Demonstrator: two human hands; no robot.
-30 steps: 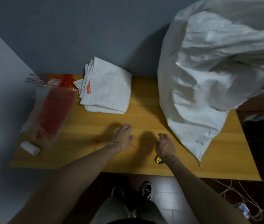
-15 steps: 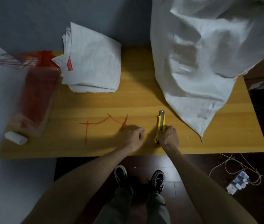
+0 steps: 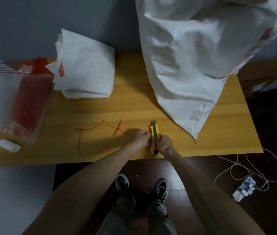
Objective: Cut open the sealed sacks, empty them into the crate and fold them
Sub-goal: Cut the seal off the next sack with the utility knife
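Sealed sack point(image 3: 193, 65) slumped on the right half of the worktop point(image 3: 134, 102), unmoved since a moment ago, top cut off. Folded sacks point(image 3: 86, 70) piled at the back left. Right hand point(image 3: 165, 145) now wrapped round the yellow knife point(image 3: 154, 133) by the front edge; left hand point(image 3: 142, 139) curled beside it, grasp unclear.

Bulging white sack point(image 3: 193, 68) upright at right, folded sacks point(image 3: 86, 73) stacked left, yellow cutter point(image 3: 155, 131) in front.
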